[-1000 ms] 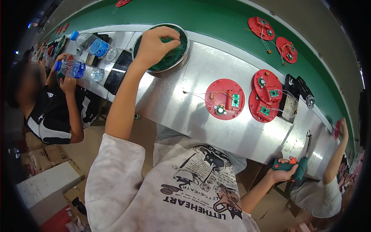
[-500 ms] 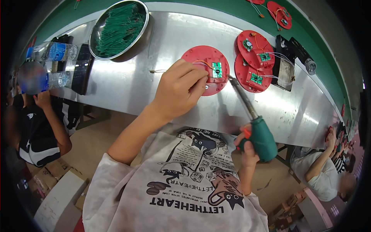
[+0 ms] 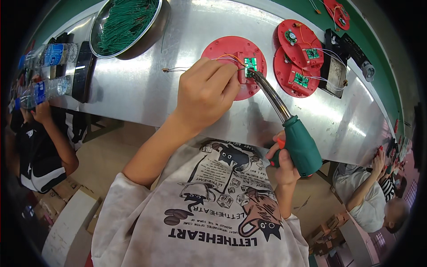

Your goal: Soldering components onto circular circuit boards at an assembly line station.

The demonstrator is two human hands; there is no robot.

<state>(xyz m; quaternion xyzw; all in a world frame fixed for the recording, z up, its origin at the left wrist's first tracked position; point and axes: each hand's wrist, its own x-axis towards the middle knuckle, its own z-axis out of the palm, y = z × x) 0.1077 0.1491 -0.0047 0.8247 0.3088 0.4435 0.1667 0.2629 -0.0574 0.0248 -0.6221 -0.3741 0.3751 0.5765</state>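
Note:
A round red plastic disc [image 3: 220, 46] lies on the metal table in front of me, with a small green circuit board [image 3: 250, 62] on it. My left hand [image 3: 205, 91] is over the disc's near left side, thumb and fingers pinched at the board's left edge on a thin wire [image 3: 242, 69], its end partly hidden by the fingers. My right hand [image 3: 284, 167] is wrapped round the handle of a green soldering gun [image 3: 303, 144] with a red trigger. The gun's metal tip [image 3: 254, 73] is at the board's lower part, close to my left fingertips.
A steel bowl [image 3: 149, 31] of green wires [image 3: 124, 26] stands at the far left. Two overlapping red discs [image 3: 282, 62] with boards lie to the right, beside a black tray [image 3: 333, 75]. Plastic bottles [image 3: 55, 53] stand at left. People sit on both sides.
The soldering gun's tip has moved left from beside the disc onto the board. My left hand stays pinched at the board. The whole view has shifted slightly.

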